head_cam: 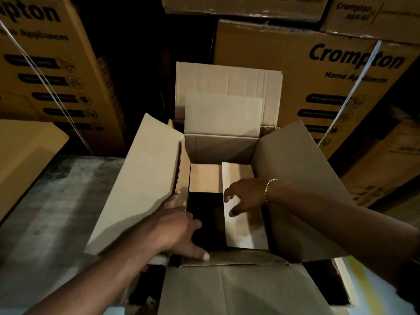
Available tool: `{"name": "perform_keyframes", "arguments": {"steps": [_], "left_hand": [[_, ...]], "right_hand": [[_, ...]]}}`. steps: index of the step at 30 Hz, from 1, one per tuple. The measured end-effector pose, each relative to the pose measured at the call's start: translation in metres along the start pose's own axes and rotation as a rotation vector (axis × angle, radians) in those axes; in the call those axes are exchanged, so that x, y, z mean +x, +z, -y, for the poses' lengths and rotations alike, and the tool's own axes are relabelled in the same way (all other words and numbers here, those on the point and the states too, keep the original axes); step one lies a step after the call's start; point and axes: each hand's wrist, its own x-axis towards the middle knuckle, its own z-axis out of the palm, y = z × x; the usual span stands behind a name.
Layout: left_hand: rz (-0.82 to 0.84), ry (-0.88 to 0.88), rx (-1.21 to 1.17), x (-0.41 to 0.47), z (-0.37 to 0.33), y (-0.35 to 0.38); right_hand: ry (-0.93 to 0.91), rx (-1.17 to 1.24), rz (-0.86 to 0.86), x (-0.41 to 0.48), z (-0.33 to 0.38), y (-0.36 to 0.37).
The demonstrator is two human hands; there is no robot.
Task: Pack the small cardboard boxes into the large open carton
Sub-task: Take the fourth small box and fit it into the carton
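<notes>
Two small boxes: I am seeing both lying inside the large carton (222, 151), the far box (204, 178) sitting in the far-left corner and the long box (245, 233) lying along the right wall.
Long axis: the long box is running from the far wall toward me, its near end stopping just short of the near flap (238, 260).
Dark slot (204, 223): lying between the long box and the left wall, on my side of the far box.
Nearer hand: the right hand (246, 196) is sitting directly on the long box; the left hand (179, 226) is waiting across the slot at the rim.
Right hand: fingers curling over the box's left edge, thumb pressing its top face, so I am reading this as a grip.
Left hand: spread and grasping nothing, fingertips touching the left flap (136, 185), thumb resting on the near flap.
Judgement: I am expecting the long box to need settling flush rightward, keeping the slot free.
</notes>
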Motion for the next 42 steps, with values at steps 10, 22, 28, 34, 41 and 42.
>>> {"name": "perform_keyframes", "arguments": {"steps": [10, 22, 28, 34, 41, 42], "left_hand": [[-0.046, -0.030, 0.040, 0.020, 0.001, -0.004], [0.018, 0.038, 0.027, 0.020, 0.006, -0.004], [0.018, 0.042, 0.012, 0.018, 0.004, -0.006], [0.067, 0.026, 0.015, 0.018, 0.001, -0.011], [0.093, -0.077, 0.062, 0.032, -0.004, -0.033], [0.038, -0.102, 0.087, 0.038, -0.003, -0.039]], "right_hand": [[0.213, -0.335, -0.334, 0.093, 0.005, 0.052], [0.336, -0.240, -0.304, 0.098, -0.012, 0.024], [0.328, -0.224, -0.391, 0.081, -0.023, 0.028], [0.240, -0.457, -0.376, 0.074, -0.029, 0.010], [0.190, -0.513, -0.243, 0.070, -0.025, -0.006], [0.186, -0.483, -0.224, 0.069, -0.024, -0.008]]}}
